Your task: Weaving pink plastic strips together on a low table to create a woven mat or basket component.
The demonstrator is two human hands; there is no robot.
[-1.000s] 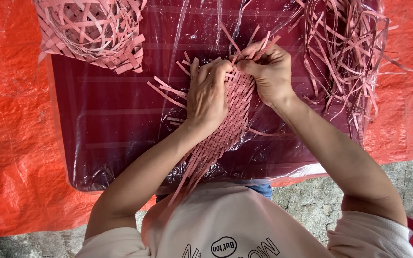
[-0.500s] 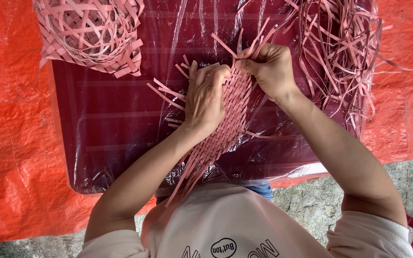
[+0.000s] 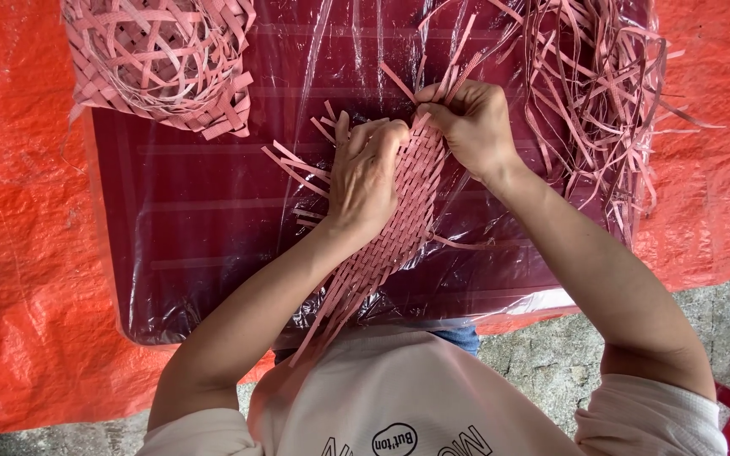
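Hands work at a flat woven mat (image 3: 399, 228) of pink strips, seen from above on a dark red table (image 3: 196, 245) wrapped in clear plastic. The left hand (image 3: 365, 181) lies palm down on the weave, fingers spread slightly and pressing it flat against the table. The right hand (image 3: 471, 127) sits at the mat's far end, its fingertips pinched on one or two loose strip ends, though exactly which strand they grip is hard to make out. The mat runs from near the person's body toward the middle of the table. Its centre is tightly plaited, while unwoven ends fan out at the far edge, the left side and the near tail, so the weaving looks partly done, with more still open. A finished-looking round pink basket (image 3: 162, 59) rests at the table's far left corner. A loose heap of spare pink strips (image 3: 601, 93) lies far right. Orange tarpaulin (image 3: 27, 253) covers the ground around.
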